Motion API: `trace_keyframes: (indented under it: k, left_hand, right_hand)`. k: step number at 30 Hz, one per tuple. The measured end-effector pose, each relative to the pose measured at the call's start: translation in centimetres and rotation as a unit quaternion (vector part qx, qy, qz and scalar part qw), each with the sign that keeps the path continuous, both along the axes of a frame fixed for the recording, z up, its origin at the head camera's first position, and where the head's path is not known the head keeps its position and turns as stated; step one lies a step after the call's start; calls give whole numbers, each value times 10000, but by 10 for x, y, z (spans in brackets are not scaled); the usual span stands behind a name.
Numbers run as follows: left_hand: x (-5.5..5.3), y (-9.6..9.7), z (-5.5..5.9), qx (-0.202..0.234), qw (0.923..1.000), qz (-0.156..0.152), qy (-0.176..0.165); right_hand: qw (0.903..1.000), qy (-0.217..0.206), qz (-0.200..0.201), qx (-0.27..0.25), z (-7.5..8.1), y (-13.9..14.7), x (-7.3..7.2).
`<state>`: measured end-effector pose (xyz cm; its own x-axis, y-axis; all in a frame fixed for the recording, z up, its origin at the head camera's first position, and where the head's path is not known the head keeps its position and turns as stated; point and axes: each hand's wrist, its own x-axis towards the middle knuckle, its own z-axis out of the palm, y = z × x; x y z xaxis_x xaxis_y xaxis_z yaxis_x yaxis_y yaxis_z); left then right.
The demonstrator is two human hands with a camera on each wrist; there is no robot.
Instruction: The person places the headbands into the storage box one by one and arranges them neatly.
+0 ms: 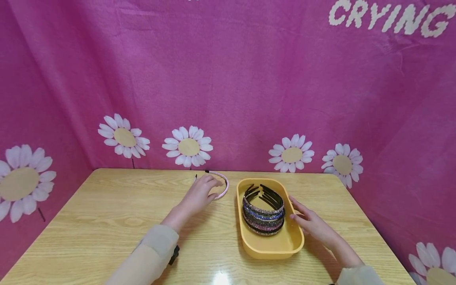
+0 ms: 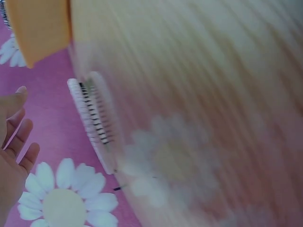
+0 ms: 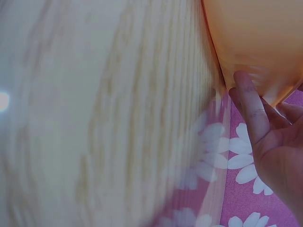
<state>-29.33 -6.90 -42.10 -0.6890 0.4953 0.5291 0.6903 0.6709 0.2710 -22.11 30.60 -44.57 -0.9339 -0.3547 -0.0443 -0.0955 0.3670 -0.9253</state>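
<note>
My left hand [image 1: 200,192] hovers at a pale pink headband [image 1: 225,189] lying near the table's back edge. Its fingers are loosely bent, and in the left wrist view a gap separates them from the headband [image 2: 90,127], whose inner side carries dark comb teeth. Several glittery headbands [image 1: 263,215], in silver, blue, pink and black, are stacked inside a yellow plastic bin [image 1: 240,221] to the right. Extended fingers of my right hand [image 1: 315,225] touch the bin's right outer wall; the right wrist view shows fingertips [image 3: 244,80] against that wall [image 3: 265,42].
The light wood table [image 1: 107,221] reaches back to a magenta curtain [image 1: 228,79] printed with white daisies. More curtain hangs along the left and right sides. A bright light reflection lies on the tabletop near the front.
</note>
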Motion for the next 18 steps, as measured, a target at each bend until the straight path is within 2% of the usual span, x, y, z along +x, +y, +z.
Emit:
trace_keyframes:
  k: [8, 18]
  left_hand:
    - [-9, -3, -16, -342, 9987, 186, -342]
    - [-19, -10, -25, -704, 9946, 38, -766]
  right_hand:
    - [9999, 65, 87, -2, -2, 2, 0]
    - [9998, 8, 159, -107, -2, 2, 0]
